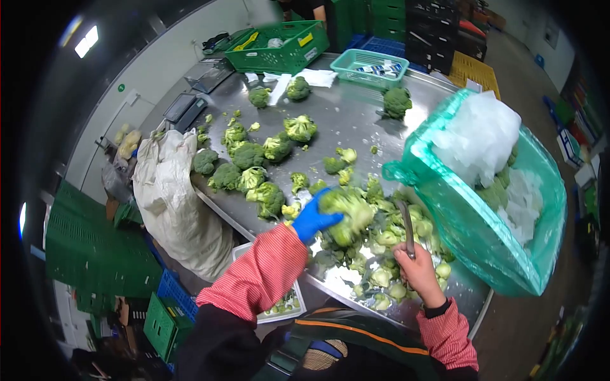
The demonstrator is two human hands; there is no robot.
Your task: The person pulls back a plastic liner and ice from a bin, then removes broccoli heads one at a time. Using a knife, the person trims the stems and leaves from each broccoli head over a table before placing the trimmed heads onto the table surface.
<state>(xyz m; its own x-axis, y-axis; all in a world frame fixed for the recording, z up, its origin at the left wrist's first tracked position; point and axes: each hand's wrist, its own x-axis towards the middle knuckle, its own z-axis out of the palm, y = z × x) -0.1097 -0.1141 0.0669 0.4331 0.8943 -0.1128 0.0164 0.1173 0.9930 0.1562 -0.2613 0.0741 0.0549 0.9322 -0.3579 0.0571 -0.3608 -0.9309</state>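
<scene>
In the middle of the frame the left hand (316, 218), in a blue glove, has a broccoli head (346, 214) above the littered near part of the metal worktop (343, 124). Its grip is part-open, spread to the width of the head and closed against its left side; the ends of some fingers are hidden, and motion blurs the broccoli. The paler, stalky part of the head faces right, towards the knife, with greener florets to the left and below; the blur leaves its exact long axis hard to tell. At right of centre the bare right hand (419, 270) has its grip wrapped snugly round the handle of a curved knife (406, 222), most of that handle covered by the fingers. The blade runs up the frame, its tip bending to the upper left, just beside the broccoli but apart from it. Trimmed pieces (382, 277) lie heaped below, partly masked by the hands. At right, ice (480, 136) covers much of the broccoli in the green bag (438, 203). The forearm hides part of the white tray (281, 317) at lower centre, and the top edge cuts off another person (304, 7).
</scene>
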